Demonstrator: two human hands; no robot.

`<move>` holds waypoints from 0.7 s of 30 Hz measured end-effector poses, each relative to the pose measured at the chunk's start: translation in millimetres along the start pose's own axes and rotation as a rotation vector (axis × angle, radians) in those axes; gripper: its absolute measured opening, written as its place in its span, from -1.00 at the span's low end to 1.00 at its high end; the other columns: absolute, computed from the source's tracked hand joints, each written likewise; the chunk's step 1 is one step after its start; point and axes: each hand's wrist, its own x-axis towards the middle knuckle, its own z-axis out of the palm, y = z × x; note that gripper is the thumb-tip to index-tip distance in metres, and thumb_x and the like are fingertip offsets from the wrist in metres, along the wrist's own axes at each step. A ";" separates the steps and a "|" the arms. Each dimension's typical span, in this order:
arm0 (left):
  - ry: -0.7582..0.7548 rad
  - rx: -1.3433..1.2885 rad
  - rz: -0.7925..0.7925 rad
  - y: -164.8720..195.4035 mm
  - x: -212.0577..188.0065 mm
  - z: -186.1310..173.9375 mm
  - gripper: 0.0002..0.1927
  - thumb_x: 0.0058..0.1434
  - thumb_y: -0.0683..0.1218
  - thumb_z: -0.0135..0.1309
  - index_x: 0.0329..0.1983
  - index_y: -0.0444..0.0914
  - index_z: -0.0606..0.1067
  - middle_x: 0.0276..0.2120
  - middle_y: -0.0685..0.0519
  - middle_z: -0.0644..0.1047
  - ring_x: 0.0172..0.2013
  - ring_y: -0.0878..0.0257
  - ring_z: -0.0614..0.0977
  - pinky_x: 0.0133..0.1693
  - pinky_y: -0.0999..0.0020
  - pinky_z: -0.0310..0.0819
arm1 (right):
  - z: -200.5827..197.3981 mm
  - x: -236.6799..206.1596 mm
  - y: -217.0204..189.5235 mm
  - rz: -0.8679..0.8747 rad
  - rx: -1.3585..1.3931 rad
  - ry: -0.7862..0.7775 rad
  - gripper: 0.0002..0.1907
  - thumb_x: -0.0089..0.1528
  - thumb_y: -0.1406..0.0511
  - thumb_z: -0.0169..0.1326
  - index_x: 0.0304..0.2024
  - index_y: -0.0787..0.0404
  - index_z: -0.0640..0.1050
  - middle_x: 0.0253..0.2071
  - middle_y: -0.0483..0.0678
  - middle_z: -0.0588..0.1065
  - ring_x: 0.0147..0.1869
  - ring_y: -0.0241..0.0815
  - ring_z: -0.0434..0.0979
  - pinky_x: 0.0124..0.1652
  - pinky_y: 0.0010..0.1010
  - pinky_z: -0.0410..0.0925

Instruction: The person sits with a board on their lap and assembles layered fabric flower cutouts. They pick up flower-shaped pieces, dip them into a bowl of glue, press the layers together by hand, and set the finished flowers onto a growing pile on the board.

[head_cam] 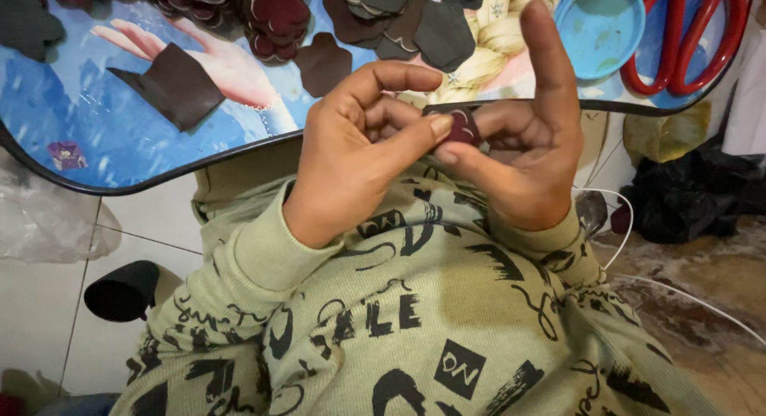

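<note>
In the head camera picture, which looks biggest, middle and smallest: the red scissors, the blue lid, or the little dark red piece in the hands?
1. Red scissors, though cut off by the picture edge.
2. Blue lid.
3. Dark red piece, pinched between both hands, smallest even though it is nearest the camera.

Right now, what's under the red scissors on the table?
Under the red scissors, only the blue printed tabletop shows, beside a blue lid. The blades are out of frame.

— What is that small thing up by the table edge?
— A dark maroon felt piece (461, 126), petal-shaped with scalloped lobes.
— How does it sit?
— Raised above the lap, tilted, mostly hidden; only its rounded upper edge shows clearly.
</note>
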 end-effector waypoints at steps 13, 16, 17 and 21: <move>0.245 0.434 0.414 76.5 1.5 -36.3 -0.70 0.47 -0.27 0.23 0.17 -0.30 0.43 -0.09 0.07 0.63 -0.16 0.42 0.70 -0.15 0.57 0.67 | -23.2 6.8 9.5 -0.299 0.072 0.065 0.09 0.19 0.48 0.27 0.54 0.29 -0.16 0.32 0.06 0.42 -0.23 -0.20 0.63 -0.33 -0.51 0.51; 0.445 0.846 0.594 99.8 5.8 -60.0 -0.73 0.45 -0.15 0.30 0.10 -0.30 0.49 -0.12 0.00 0.65 -0.18 0.22 0.73 -0.14 0.34 0.64 | -38.0 6.6 9.3 -0.296 0.001 0.233 0.03 0.28 0.45 0.26 0.60 0.35 -0.10 0.44 0.06 0.36 -0.24 -0.20 0.61 -0.34 -0.48 0.52; 0.516 1.104 0.662 105.7 10.7 -67.3 -0.72 0.43 -0.10 0.34 0.01 -0.31 0.50 -0.17 -0.05 0.63 -0.19 0.13 0.71 -0.13 0.21 0.58 | -41.8 5.8 9.8 -0.304 -0.039 0.257 -0.02 0.32 0.46 0.25 0.60 0.35 -0.05 0.35 0.07 0.40 -0.25 -0.21 0.60 -0.32 -0.48 0.52; 0.579 1.523 0.871 99.0 27.4 -64.6 -0.74 0.39 -0.09 0.31 -0.05 -0.30 0.49 -0.18 -0.10 0.55 -0.05 -0.09 0.53 -0.03 0.04 0.36 | -59.8 6.9 5.4 -0.391 -0.327 0.360 -0.31 0.41 0.46 0.23 0.51 0.33 0.22 -0.05 0.08 0.54 -0.21 -0.23 0.56 -0.21 -0.48 0.47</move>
